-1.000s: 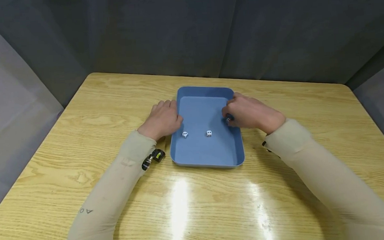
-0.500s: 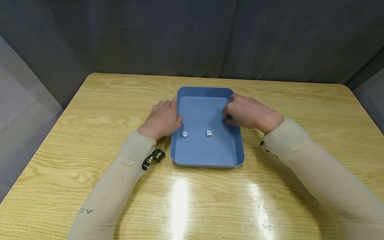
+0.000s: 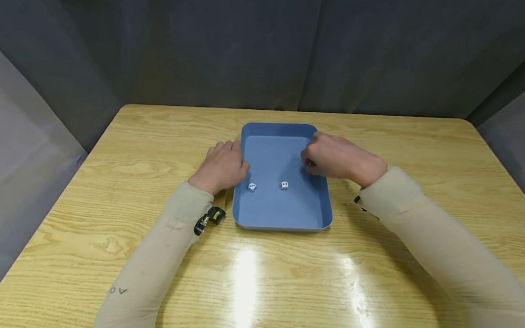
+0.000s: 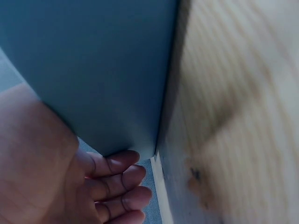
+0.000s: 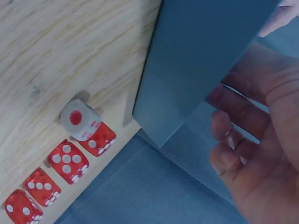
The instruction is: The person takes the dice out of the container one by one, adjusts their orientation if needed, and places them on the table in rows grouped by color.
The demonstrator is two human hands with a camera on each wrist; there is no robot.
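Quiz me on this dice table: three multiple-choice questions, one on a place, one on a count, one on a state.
1. In the head view, where do the two white dice lie?
A. In the blue tray
B. On the table, left of the tray
C. On a sleeve

2. How many red dice lie in a row in the right wrist view?
A. Two
B. Four
C. Six

3. What is the left hand doing?
A. Lifting the tray into the air
B. Resting against the tray's left side
C. Pinching a red die

Answers:
1 A, both sit on the tray's floor.
2 B, four lie in line on the wood, beside a white die.
3 B, its fingers lie along the tray's outer wall while the tray stands on the table.
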